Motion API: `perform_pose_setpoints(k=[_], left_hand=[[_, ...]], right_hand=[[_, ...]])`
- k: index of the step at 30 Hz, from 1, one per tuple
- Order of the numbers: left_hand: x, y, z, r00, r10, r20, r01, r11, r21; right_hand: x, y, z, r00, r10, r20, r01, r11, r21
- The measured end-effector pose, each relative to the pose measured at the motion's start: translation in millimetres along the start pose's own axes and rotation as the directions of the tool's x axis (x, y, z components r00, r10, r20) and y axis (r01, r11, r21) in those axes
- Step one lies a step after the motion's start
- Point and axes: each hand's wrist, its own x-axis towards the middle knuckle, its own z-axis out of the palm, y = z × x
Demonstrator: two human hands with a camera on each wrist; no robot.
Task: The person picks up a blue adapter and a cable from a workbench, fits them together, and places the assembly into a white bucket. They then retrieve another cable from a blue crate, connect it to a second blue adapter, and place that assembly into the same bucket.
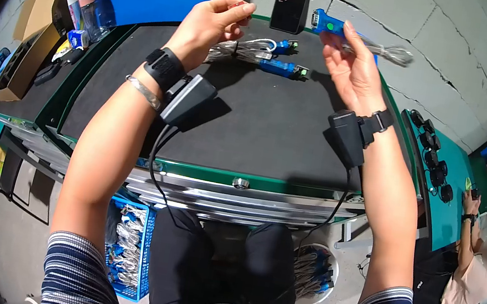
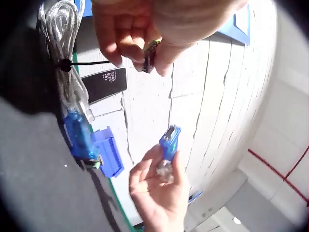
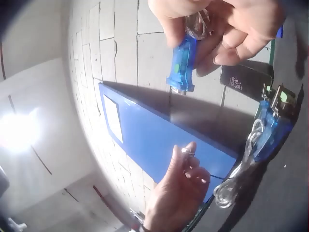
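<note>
High over the far left of the dark mat [image 1: 139,100], my left hand [image 1: 208,26] pinches a small metal-edged connector piece [image 2: 151,55] between thumb and fingertips. The fingers partly cover that piece. My right hand [image 1: 354,71] holds a translucent blue serial connector [image 1: 331,26] with a green dot on it, its metal end facing left. Its clear cable [image 1: 391,53] is coiled behind the thumb. On the mat between the hands lie bundled clear cables [image 1: 239,50] with two blue connectors [image 1: 277,67] that have green marks at their ends.
A dark phone [image 1: 290,6] showing the time leans at the back wall. Bottles [image 1: 96,13] and an open cardboard box [image 1: 34,48] stand left. Below are a blue basket [image 1: 146,256] and white bucket [image 1: 336,269] of cables. Another person [image 1: 475,272] sits at the right.
</note>
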Motion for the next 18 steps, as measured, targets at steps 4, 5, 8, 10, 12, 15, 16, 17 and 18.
perform_pose_setpoints(k=[4, 5, 8, 10, 12, 15, 16, 17, 18], left_hand=[[2.4, -0.5, 2.4, 0.997, 0.030, 0.078, -0.022, 0.995, -0.098], [3.1, -0.7, 2.3, 0.997, 0.032, 0.077, -0.024, 0.995, -0.099], [3.7, -2.1, 5.1, 0.993, 0.047, 0.112, -0.029, 0.987, -0.160], [1.9, -1.4, 5.3, 0.989, 0.052, 0.141, -0.031, 0.989, -0.145], [-0.9, 0.3, 8.0, 0.978, 0.041, 0.204, -0.008, 0.987, -0.160], [-2.8, 1.5, 8.6, 0.946, 0.032, 0.322, -0.004, 0.996, -0.086], [-6.2, 2.0, 11.0, 0.943, 0.032, 0.330, -0.017, 0.999, -0.048], [-6.7, 2.0, 12.0, 0.944, 0.032, 0.329, -0.017, 0.999, -0.048], [-7.0, 1.7, 12.7, 0.941, 0.008, 0.338, 0.004, 0.999, -0.036]], right_hand=[[-0.3, 2.4, -1.9, 0.989, 0.102, 0.110, -0.118, 0.982, 0.151], [-1.1, 3.0, -0.5, 0.987, 0.106, 0.120, -0.124, 0.980, 0.152], [-0.5, 6.0, 0.5, 0.982, 0.127, 0.139, -0.147, 0.979, 0.142], [0.3, 8.7, 0.3, 0.982, 0.130, 0.137, -0.148, 0.981, 0.127], [-0.3, 10.7, 0.3, 0.982, 0.133, 0.134, -0.149, 0.982, 0.115], [-2.8, 11.2, 3.3, 0.981, 0.146, 0.131, -0.159, 0.983, 0.091], [-4.0, 11.4, 4.5, 0.980, 0.148, 0.131, -0.160, 0.983, 0.088], [-4.8, 11.6, 5.1, 0.980, 0.149, 0.131, -0.161, 0.983, 0.085], [-4.9, 11.9, 5.2, 0.980, 0.150, 0.131, -0.162, 0.983, 0.085]])
